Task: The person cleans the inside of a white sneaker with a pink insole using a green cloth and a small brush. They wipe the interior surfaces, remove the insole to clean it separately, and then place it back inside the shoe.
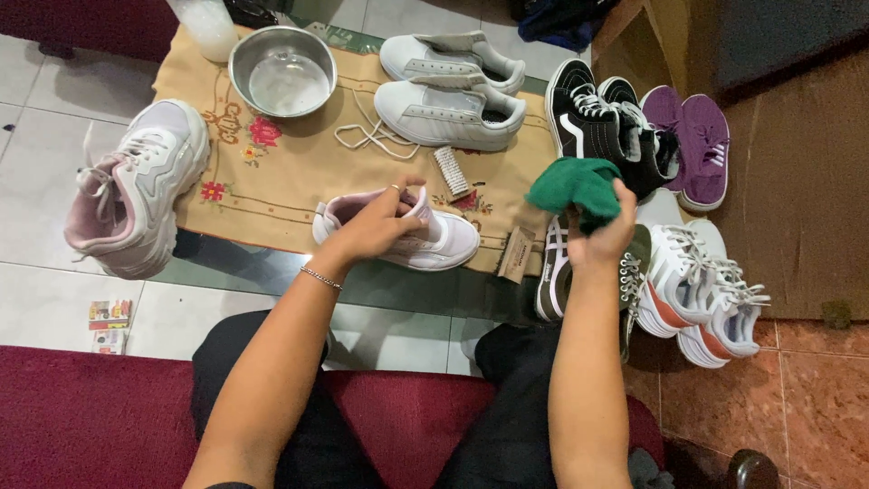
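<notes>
The left hand is closed over the collar of a pale pink sneaker, fingers hooked into the opening and thumb across the heel. The sneaker stands upright on the embroidered cloth that covers the desk, toe pointing to the person's right. The right hand is clenched around a bunched green cloth and is held in the air, well to the right of the sneaker, above the dark striped shoe at the desk's edge.

For a clean wipe, the hold at the collar should stay firm so the sneaker does not slide on the embroidered cloth. The green cloth works best gathered into a compact pad, applied in short strokes from toe towards heel, with the sneaker tilted so that each side faces the pad in turn. Loose ends of the green cloth should be kept clear of the brush lying just beyond the sneaker.

The sneaker lies directly beneath the left hand, in contact with it. It is apart from the right hand, to that hand's left and slightly lower in the view.
</notes>
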